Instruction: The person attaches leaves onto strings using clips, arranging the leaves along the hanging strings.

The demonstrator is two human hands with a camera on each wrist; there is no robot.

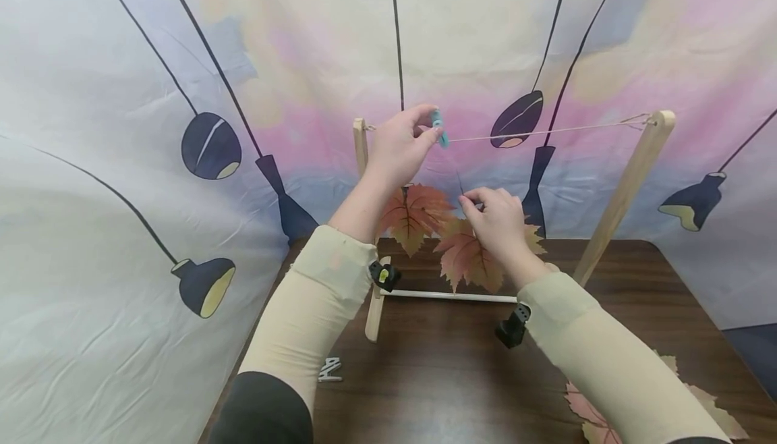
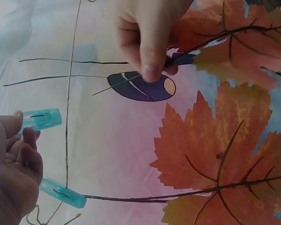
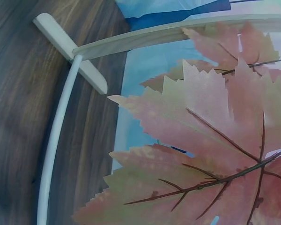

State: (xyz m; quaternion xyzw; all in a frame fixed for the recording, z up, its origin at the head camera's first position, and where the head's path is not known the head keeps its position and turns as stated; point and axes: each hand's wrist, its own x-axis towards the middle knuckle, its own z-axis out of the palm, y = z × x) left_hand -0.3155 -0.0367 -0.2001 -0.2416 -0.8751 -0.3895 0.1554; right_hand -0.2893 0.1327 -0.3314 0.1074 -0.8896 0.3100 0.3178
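My left hand pinches a teal clothespin beside the string. Another teal clothespin is clipped on that string, with the stem of an orange maple leaf at it. This hung leaf dangles near the left post in the head view. The right hand, lower and to the right, pinches the thin dark stem of a second maple leaf. The stem's free end points up, apart from the string. In the right wrist view leaves fill much of the picture and no hand shows.
The string runs between two wooden posts, the right post leaning outward. A white rod joins the stand low down. White clothespins lie on the brown table; more leaves lie at its right. Behind hangs a lamp-patterned cloth.
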